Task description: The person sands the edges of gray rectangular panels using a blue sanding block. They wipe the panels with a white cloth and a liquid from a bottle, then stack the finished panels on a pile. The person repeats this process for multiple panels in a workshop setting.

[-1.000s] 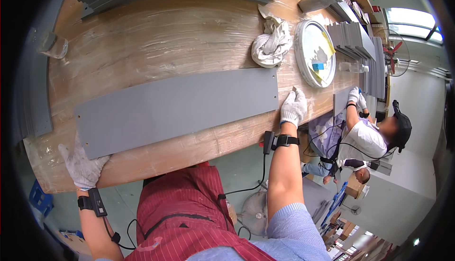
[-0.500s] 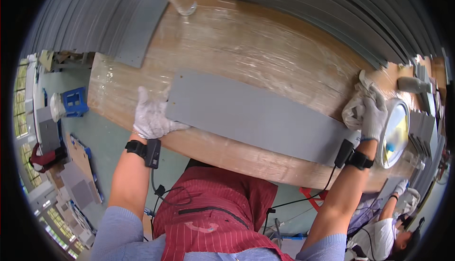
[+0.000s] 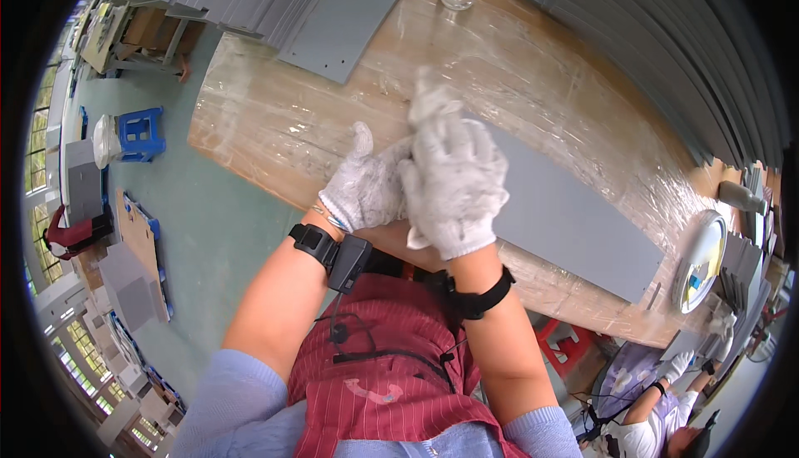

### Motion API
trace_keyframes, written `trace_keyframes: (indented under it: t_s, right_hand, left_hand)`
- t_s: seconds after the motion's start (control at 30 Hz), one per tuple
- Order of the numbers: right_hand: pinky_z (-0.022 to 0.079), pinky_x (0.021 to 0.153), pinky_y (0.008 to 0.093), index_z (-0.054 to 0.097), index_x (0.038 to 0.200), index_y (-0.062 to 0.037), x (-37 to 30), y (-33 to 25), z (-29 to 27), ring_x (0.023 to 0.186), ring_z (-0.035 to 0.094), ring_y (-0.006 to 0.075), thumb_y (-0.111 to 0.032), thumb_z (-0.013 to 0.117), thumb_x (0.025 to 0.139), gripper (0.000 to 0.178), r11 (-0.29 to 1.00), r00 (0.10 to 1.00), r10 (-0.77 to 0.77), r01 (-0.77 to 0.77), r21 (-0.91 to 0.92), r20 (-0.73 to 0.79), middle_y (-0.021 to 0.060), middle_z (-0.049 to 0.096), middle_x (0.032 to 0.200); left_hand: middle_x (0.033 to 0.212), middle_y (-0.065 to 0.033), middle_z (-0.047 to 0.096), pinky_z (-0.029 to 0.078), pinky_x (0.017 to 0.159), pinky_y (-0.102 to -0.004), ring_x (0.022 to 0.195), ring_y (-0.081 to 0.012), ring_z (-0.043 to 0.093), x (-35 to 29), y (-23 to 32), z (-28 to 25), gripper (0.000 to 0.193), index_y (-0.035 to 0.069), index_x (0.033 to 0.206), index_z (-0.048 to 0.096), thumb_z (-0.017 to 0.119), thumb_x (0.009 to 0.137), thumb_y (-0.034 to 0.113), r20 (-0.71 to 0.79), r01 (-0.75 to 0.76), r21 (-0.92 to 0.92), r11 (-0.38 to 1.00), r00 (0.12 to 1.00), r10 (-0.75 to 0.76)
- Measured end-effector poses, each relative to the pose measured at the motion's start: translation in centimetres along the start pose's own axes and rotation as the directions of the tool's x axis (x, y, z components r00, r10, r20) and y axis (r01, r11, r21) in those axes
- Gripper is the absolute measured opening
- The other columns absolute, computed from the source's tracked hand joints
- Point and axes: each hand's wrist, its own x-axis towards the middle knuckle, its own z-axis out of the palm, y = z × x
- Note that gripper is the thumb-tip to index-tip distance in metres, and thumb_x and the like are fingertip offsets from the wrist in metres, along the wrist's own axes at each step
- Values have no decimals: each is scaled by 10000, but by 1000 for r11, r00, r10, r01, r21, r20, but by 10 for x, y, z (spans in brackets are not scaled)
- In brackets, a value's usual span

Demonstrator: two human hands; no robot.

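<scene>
a grey panel (image 3: pixel 574 208) lay along the table's (image 3: pixel 250 108) near edge. right hand (image 3: pixel 455 179), fingers together, held a white rag (image 3: pixel 434 104) over its left end; left hand (image 3: pixel 366 183), thumb spread, fingers partly hidden, grip undetermined. wiping appeared under way; extent completed undetermined.

White cloth (image 3: pixel 434 103) on flat grey panel (image 3: pixel 574 217)

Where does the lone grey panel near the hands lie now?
In the head view, the grey panel lies right of centre on the table, stretching from the right hand toward the white round container.
</scene>
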Motion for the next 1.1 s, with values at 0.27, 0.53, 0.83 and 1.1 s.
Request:
trace_keyframes:
  t_s: [0.27,0.53,0.83,1.1]
  right_hand:
    - [547,766,395,768,826,-111,-115,46,-65,788,670,336,44,570,615,328,810,816,4,-342,476,579,87,712,806]
    - [465,813,466,641,1098,-69,-22,39,-80,984,595,318,-265,654,778,376,961,975,223,-222,166,10,115,653,1050]
    - [322,1071,587,506,1441,-182,-109,126,-52,1303,424,432,-398,668,790,704,837,829,531,-545,-41,-176,193,478,1416]
    - [471,988,459,655,1245,-91,-230,310,-120,1107,614,398,-258,658,869,411,569,531,670,-816,-100,-519,206,660,1203]
  left_hand:
    - [1584,-202,300,308,1118,-645,1439,-420,327,2,6,-3,1058,33,1577,149,351,882,806,133,67,24,997,989,-70]
    - [1558,-136,360,341,1135,-584,1415,-353,378,5,-3,12,845,86,1538,306,573,926,604,120,54,359,932,987,-104]
    - [1553,-173,341,326,1146,-619,1419,-398,364,6,-8,13,807,78,1532,302,730,862,223,-62,40,478,877,998,-11]
    - [1539,-179,353,394,1104,-616,1386,-421,405,5,-14,18,726,96,1540,280,644,935,265,-161,20,525,851,984,77]
